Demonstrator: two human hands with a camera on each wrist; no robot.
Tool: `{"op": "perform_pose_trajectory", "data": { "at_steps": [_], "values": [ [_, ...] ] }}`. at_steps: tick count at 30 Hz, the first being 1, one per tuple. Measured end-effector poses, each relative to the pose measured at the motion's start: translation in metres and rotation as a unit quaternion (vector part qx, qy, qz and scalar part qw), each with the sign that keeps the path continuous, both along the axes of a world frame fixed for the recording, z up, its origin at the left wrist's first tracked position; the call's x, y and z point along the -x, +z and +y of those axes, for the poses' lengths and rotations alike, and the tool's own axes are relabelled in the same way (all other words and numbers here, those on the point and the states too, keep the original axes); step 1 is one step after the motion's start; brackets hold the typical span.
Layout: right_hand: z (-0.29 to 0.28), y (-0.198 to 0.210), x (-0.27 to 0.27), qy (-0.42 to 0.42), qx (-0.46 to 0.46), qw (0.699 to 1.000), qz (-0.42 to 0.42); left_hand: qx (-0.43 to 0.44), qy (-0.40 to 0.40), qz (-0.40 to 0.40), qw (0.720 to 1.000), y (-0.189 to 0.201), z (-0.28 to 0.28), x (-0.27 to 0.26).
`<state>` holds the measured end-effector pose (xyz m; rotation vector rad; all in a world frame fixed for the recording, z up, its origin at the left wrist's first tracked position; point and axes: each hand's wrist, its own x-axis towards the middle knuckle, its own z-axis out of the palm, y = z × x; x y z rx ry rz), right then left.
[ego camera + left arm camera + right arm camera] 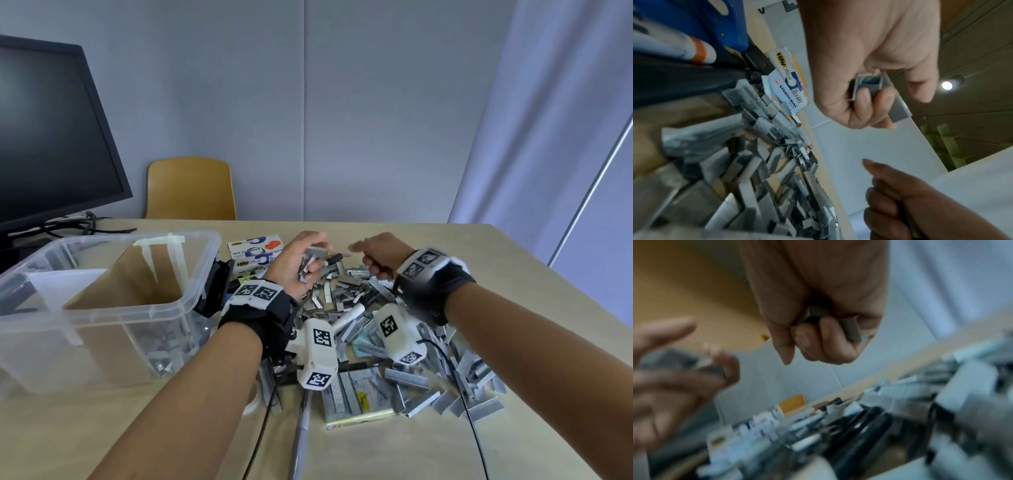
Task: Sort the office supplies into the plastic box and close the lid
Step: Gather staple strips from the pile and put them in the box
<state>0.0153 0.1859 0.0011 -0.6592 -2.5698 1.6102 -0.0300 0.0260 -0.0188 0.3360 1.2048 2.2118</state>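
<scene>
At the near edge of the worktop (428,455) lie a pen (298,442) and a heap of staples (455,380), waiting to be sorted. Above the heap we hold our left hand (297,265) palm up, fingers curled round a staple bar (314,254), probably to gather several before one trip. Our right hand (378,253) is closed on more staples. The box (102,308) stands open at the left edge, lid not on.
</scene>
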Motion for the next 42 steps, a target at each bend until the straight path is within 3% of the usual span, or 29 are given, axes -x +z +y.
{"op": "perform_pose_trajectory", "data": {
  "at_steps": [2,4,6,9,10,12,14,15,17,19,22,28,31,33,37,40,42],
  "values": [
    [-0.005,-0.005,0.012,0.053,-0.234,0.970,-0.040,0.054,0.005,0.016,0.998,0.001,0.001,0.005],
    [-0.010,-0.011,0.022,0.091,-0.377,0.919,-0.070,0.175,0.026,0.062,0.982,0.002,0.007,0.008],
    [-0.009,-0.018,0.030,0.115,-0.431,0.889,-0.108,0.301,0.030,0.106,0.947,0.001,0.012,0.009],
    [-0.006,-0.028,0.033,0.158,-0.471,0.854,-0.158,0.402,0.003,0.133,0.906,0.002,0.019,0.009],
    [-0.005,-0.030,0.033,0.162,-0.483,0.845,-0.161,0.441,-0.004,0.159,0.883,0.003,0.020,0.009],
    [-0.003,-0.033,0.036,0.154,-0.486,0.847,-0.154,0.540,-0.018,0.246,0.805,0.002,0.024,0.014],
    [0.000,-0.028,0.035,0.123,-0.432,0.880,-0.154,0.630,-0.038,0.326,0.703,-0.003,0.031,0.021],
    [0.003,-0.023,0.033,0.103,-0.376,0.910,-0.142,0.653,-0.052,0.353,0.668,-0.006,0.033,0.024],
    [0.012,-0.014,0.026,0.065,-0.206,0.970,-0.110,0.666,-0.079,0.379,0.637,-0.009,0.038,0.027],
    [0.021,-0.009,0.013,0.031,0.001,0.997,-0.070,0.674,-0.092,0.400,0.614,-0.016,0.042,0.030],
    [0.029,-0.010,0.002,0.027,0.235,0.971,-0.015,0.696,-0.120,0.429,0.563,-0.025,0.050,0.035],
    [0.026,-0.018,-0.009,0.066,0.411,0.909,0.018,0.732,-0.163,0.479,0.455,-0.026,0.061,0.029],
    [0.022,-0.023,-0.011,0.060,0.440,0.895,0.027,0.740,-0.156,0.479,0.446,-0.027,0.067,0.025],
    [0.020,-0.025,-0.012,0.053,0.458,0.887,0.032,0.735,-0.159,0.477,0.456,-0.025,0.068,0.026],
    [0.017,-0.027,-0.016,0.024,0.458,0.887,0.054,0.695,-0.123,0.478,0.523,-0.028,0.061,0.033],
    [0.017,-0.028,-0.017,0.003,0.446,0.892,0.079,0.681,-0.055,0.446,0.578,-0.028,0.055,0.030],
    [0.017,-0.027,-0.019,-0.001,0.424,0.902,0.075,0.662,-0.057,0.418,0.620,-0.024,0.053,0.028]
  ]
}}
